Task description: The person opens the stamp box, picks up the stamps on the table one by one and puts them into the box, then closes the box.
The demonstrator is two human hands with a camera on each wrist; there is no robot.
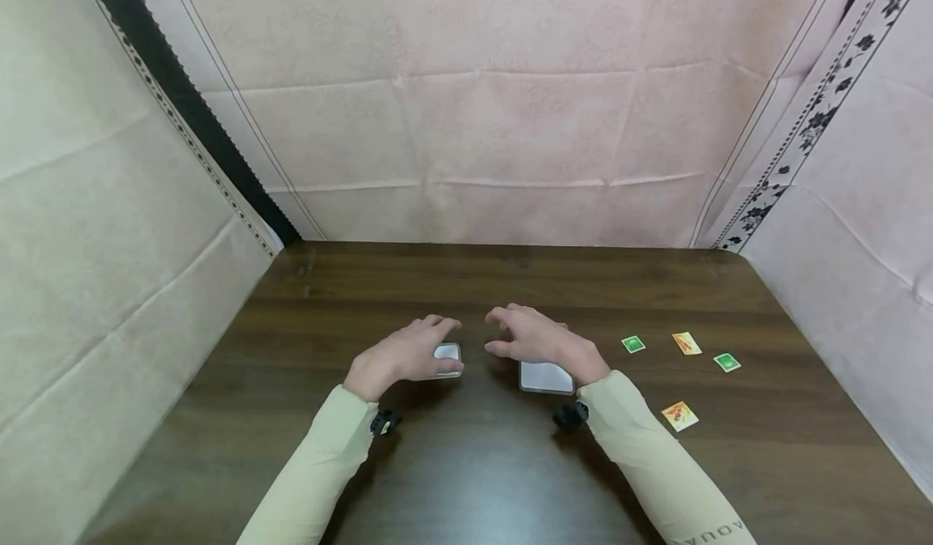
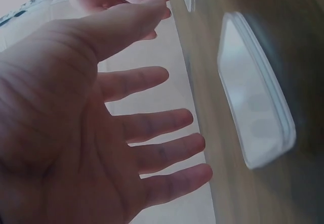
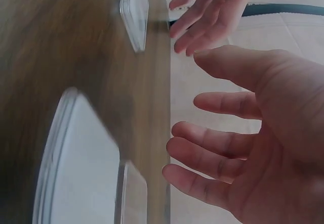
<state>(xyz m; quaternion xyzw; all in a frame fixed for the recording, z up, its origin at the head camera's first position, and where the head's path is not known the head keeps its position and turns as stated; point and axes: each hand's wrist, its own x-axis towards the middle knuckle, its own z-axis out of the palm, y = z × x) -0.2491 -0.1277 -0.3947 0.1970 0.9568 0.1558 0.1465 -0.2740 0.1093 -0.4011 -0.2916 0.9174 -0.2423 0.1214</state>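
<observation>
An orange card (image 1: 680, 416) lies at four o'clock from the right hand (image 1: 539, 338), which hovers spread over the right white box (image 1: 547, 378), hiding its long axis. The spread left hand (image 1: 405, 355) partly covers the left white box (image 1: 448, 351), apparently longest nine-to-three. Three more cards (image 1: 687, 343) lie at three, pale cloth (image 1: 503, 140) at twelve.

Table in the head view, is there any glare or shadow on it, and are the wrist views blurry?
Head view: pale glare on the table at bottom middle, soft shadows near the left hand and right hand; left wrist view: dim, the flat white thing slightly soft-edged; right wrist view: hazy, wood grain smeared.
</observation>
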